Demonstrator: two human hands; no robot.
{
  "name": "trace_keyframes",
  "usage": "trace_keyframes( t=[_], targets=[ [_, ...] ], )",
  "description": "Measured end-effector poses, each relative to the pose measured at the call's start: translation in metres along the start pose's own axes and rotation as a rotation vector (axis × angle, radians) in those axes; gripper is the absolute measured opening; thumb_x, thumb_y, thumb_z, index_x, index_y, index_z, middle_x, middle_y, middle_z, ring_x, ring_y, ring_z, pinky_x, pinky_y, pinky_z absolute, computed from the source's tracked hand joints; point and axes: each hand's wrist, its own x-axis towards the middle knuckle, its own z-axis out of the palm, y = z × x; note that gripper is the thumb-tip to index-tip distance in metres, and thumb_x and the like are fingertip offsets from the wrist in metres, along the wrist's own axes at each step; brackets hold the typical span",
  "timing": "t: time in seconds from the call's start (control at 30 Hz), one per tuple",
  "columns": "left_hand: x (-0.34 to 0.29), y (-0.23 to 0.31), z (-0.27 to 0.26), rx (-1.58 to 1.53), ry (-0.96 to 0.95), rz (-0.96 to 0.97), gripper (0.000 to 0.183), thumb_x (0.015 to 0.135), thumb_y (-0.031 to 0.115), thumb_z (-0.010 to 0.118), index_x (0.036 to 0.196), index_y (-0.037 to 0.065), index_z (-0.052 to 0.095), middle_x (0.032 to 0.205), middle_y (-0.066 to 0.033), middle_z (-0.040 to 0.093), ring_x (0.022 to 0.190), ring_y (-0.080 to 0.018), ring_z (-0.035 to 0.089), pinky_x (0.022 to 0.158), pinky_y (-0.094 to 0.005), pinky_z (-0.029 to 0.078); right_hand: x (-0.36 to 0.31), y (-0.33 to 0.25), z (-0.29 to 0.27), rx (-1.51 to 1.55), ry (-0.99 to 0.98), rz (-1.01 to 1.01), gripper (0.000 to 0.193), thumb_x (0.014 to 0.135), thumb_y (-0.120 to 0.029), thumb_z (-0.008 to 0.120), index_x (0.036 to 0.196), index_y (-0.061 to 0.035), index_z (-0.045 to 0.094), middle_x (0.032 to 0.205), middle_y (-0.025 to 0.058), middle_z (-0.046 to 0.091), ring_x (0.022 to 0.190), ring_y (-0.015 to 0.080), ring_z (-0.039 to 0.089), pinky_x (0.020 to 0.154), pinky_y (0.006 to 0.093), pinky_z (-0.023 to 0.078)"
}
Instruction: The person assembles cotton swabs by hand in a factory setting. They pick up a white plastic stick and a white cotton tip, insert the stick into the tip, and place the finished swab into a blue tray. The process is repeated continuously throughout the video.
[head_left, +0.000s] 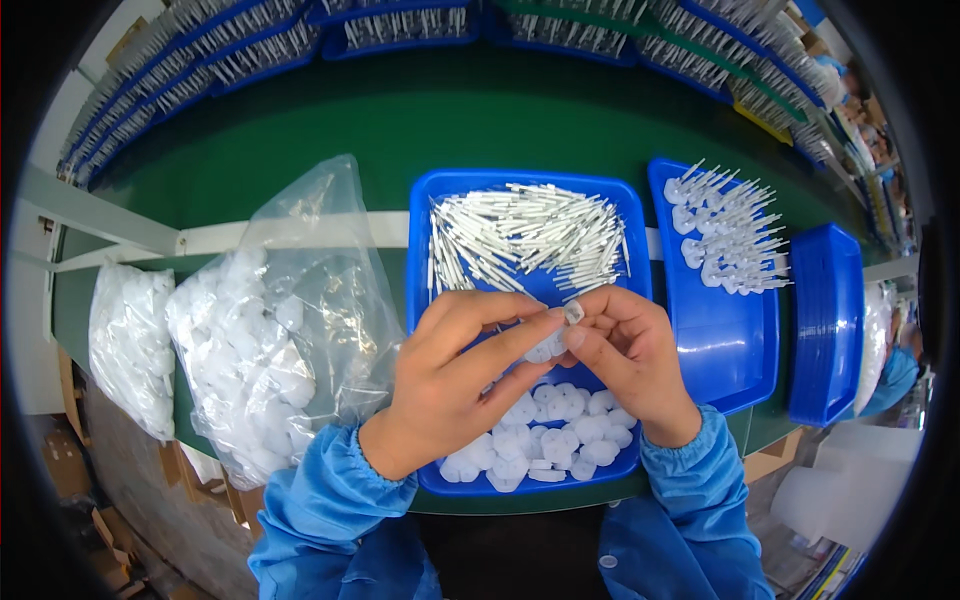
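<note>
Above the middle of a blue tray [416, 235], my two hands meet at the fingertips. My left hand [430, 370] is closed on a white lobed plastic piece [545, 348]. Against it, my right hand [635, 345] pinches with thumb and forefinger around a small pale end [573, 312]; whether that end belongs to the lobed piece or to another part is hidden by the fingers. Many thin white rods [520, 230] lie loose in the tray's far half. Its near half holds a heap of similar white lobed pieces [560, 430].
At right, a second blue tray [725, 355] bears rows of lobed pieces with upright rods [735, 230]. Beyond it are stacked blue trays [828, 330]. A clear bag of white pieces [245, 350] and another filled bag [133, 345] lie left. Loaded trays [400, 32] line the green table's [400, 120] far edge.
</note>
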Motion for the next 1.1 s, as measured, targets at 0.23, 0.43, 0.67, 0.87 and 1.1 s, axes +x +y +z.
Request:
trace_keyframes(
  t=[0.23,0.43,0.67,0.87,1.1],
  targets=[
    [0.001,0.007,0.002,0.06,-0.339,-0.234,0.092,0.083,-0.004,0.076,0.168,0.005,0.043,0.141,-0.0143,0.069,0.114,-0.0329,0.068,0.093,-0.0435,0.061,-0.017,-0.006,-0.016,-1.263,0.036,-0.472,0.025,0.085,-0.005,0.085,0.109,-0.0089,0.079,0.117,0.0084,0.077,0.107,0.029,0.074,0.099,0.0415,0.058],
    [0.003,0.018,0.007,0.077,-0.337,-0.229,0.071,0.086,-0.002,0.077,0.155,0.008,0.06,0.13,-0.0127,0.074,0.097,-0.0318,0.072,0.089,-0.0417,0.061,-0.024,-0.018,-0.023,-1.257,0.068,-0.477,0.024,0.084,-0.016,0.085,0.106,-0.0103,0.079,0.113,0.0049,0.076,0.11,0.0278,0.072,0.103,0.0455,0.052],
    [0.026,0.014,0.021,0.184,-0.394,-0.162,0.023,0.088,0.007,0.084,0.11,0.008,0.079,0.107,-0.0079,0.077,0.093,-0.0288,0.074,0.08,-0.0395,0.061,-0.012,-0.011,-0.033,-1.248,-0.056,-0.47,0.019,0.085,-0.019,0.085,0.101,-0.0124,0.077,0.1,0.0031,0.075,0.101,0.0271,0.072,0.103,0.0444,0.052],
    [0.029,0.023,0.016,0.211,-0.389,-0.234,0.022,0.087,0.006,0.085,0.108,0.007,0.08,0.106,-0.0081,0.078,0.09,-0.0262,0.075,0.08,-0.0376,0.06,-0.014,-0.016,-0.039,-1.396,0.006,-0.599,0.016,0.087,-0.022,0.085,0.096,-0.0134,0.076,0.098,0.0038,0.077,0.097,0.0247,0.074,0.098,0.0429,0.052],
    [-0.008,0.019,-0.007,0.149,-0.209,-0.188,0.017,0.093,-0.003,0.077,0.108,0.002,0.083,0.103,-0.0133,0.08,0.088,-0.0256,0.076,0.075,-0.034,0.059,-0.061,-0.023,-0.128,-1.345,0.58,-0.194,0.016,0.09,-0.021,0.085,0.094,-0.0089,0.074,0.092,0.0091,0.079,0.081,0.0311,0.076,0.077,0.0467,0.057]
  ],
)
